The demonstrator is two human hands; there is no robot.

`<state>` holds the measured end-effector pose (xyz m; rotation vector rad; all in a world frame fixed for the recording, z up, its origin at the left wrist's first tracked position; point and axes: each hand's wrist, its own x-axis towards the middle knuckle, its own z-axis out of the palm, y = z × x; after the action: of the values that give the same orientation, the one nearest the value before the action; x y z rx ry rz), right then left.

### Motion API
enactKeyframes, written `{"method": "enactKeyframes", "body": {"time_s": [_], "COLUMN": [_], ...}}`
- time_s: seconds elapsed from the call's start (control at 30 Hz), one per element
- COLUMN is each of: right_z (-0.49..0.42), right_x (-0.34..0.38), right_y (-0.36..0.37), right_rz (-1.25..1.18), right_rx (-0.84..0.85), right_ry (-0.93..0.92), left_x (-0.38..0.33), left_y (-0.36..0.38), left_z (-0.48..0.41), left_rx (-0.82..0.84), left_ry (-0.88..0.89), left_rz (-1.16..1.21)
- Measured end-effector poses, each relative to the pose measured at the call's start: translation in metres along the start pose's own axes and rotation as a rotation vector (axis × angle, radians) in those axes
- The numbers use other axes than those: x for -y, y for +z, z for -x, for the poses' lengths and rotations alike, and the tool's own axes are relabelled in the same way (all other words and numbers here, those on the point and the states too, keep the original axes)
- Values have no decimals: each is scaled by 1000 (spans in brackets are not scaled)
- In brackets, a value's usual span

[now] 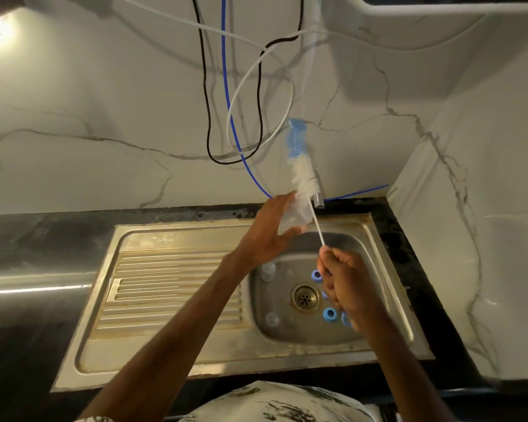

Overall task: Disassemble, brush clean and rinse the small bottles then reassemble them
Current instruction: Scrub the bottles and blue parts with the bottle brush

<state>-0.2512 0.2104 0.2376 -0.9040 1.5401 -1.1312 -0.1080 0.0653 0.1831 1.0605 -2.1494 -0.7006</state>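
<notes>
Left hand (272,233) is wrapped round the small bottle (296,219), held up over the sink (378,269) just beside the tap (319,203).
Bottle is judged light, thin clear plastic, likely slick when wet and easily squashed, so it is best gripped round the body, mouth left free, as it is now. Bottle brush (302,175) is pinched at the end of its thin white stem by the right hand (342,281). Stem is judged springy, bristles soft, so a grip nearer the head would give more control. Bristle head sits above the bottle; whether the lowest bristles are in the mouth cannot be told. Blue caps (329,314) and clear parts (268,271) lie in the basin near the drain (304,296). No brand, label or writing can be read.
</notes>
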Motion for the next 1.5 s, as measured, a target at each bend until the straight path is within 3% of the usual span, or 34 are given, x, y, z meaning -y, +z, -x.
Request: {"method": "enactKeyframes", "body": {"time_s": [0.17, 0.33, 0.47, 0.63, 0.77, 0.9, 1.07, 1.23, 1.37, 1.5], "right_z": [19, 6, 20, 13, 26, 16, 25, 14, 24, 12], "right_x": [-7, 4, 0, 11, 3, 8, -5, 3, -8, -4], "right_y": [1, -6, -5, -11, -7, -13, -10, -14, -10, -9], "right_rz": [-9, -8, 27, 20, 66, 18, 45, -2, 25, -7], "right_rx": [50, 14, 44, -10, 39, 8, 51, 22, 60, 23], "right_ry": [13, 28, 27, 19, 11, 28, 30, 20, 44, 48], "left_x": [4, -6, 0, -15, -10, -16, -11, -19, -13, -21], "left_y": [-13, -2, -13, -5, -14, -5, -15, -3, -15, -5], "left_z": [-14, -7, -18, -6, -12, -2, -9, -1, -10, 0], "left_rx": [-94, -25, -110, -22, -95, -21, -114, 1, -111, 7], "left_ry": [-27, 6, -36, 17, -18, 4, -12, -1, -41, -48], "left_rz": [68, 72, 165, 151, 234, 201, 322, 286, 379, 326]}}
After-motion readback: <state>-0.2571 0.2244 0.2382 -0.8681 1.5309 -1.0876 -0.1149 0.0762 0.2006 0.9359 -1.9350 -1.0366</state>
